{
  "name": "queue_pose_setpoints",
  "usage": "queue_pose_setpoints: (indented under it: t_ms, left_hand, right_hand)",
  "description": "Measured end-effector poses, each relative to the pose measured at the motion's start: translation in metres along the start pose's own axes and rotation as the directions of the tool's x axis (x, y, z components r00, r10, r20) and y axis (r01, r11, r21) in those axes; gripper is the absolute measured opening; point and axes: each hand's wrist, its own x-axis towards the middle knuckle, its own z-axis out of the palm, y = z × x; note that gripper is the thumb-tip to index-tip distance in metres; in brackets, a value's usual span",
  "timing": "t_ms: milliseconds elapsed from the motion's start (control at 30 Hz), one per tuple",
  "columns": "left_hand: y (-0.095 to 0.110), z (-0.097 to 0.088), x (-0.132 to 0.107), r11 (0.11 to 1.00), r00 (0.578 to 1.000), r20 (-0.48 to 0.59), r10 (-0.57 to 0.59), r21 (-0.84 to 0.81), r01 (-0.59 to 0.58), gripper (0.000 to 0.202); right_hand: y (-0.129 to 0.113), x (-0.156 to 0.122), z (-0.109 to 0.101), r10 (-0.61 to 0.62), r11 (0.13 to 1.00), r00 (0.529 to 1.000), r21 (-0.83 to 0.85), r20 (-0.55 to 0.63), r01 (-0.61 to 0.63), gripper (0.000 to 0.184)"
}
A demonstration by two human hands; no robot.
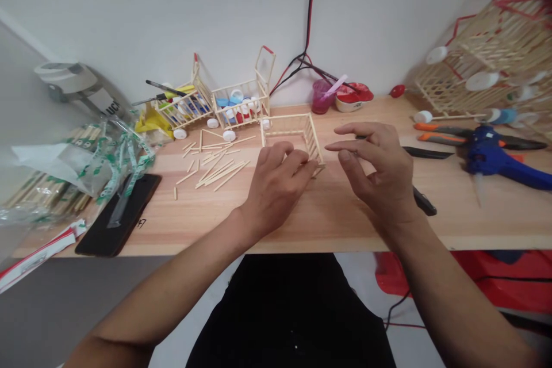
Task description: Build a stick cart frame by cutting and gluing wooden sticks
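Observation:
A small basket frame of thin wooden sticks [314,141] stands on the table in front of me. My left hand [280,184] is closed over its near side, and its fingers hide much of that edge. To the right of the frame, my right hand [379,169] is raised, fingers apart and nothing visible in them. Several loose cut sticks [222,175] lie left of the frame. Partly behind my right hand are a black tool [426,153] and a dark-handled object [425,201], whose kinds I cannot make out.
Two finished stick carts [239,109] with white wheels stand by the wall, holding bottle caps and pens. Right are pliers [444,132], a blue glue gun [487,152] and stacked stick carts [474,69]. Left are bagged sticks [60,184] and a black phone [118,215].

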Motion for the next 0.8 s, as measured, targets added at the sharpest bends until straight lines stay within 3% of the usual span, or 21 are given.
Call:
queue_pose_setpoints:
  t_ms: [367,633,800]
  left_hand:
    - [0.001,0.002,0.0,0.999,1.0,0.003,-0.018,-0.028,0.018,0.016]
    - [0.0,0.002,0.0,0.998,0.999,0.036,-0.031,-0.057,0.033,0.021]
    - [-0.004,-0.008,0.002,0.977,0.991,0.057,-0.124,-0.166,0.132,0.032]
  right_hand:
    - [0.0,-0.001,-0.001,0.017,1.0,0.999,0.018,0.028,-0.017,0.017]
    - [0.002,0.001,-0.002,-0.008,1.0,0.999,0.004,-0.044,0.008,0.018]
    - [0.005,0.002,-0.006,0.062,0.998,0.993,0.029,-0.098,-0.059,0.02]
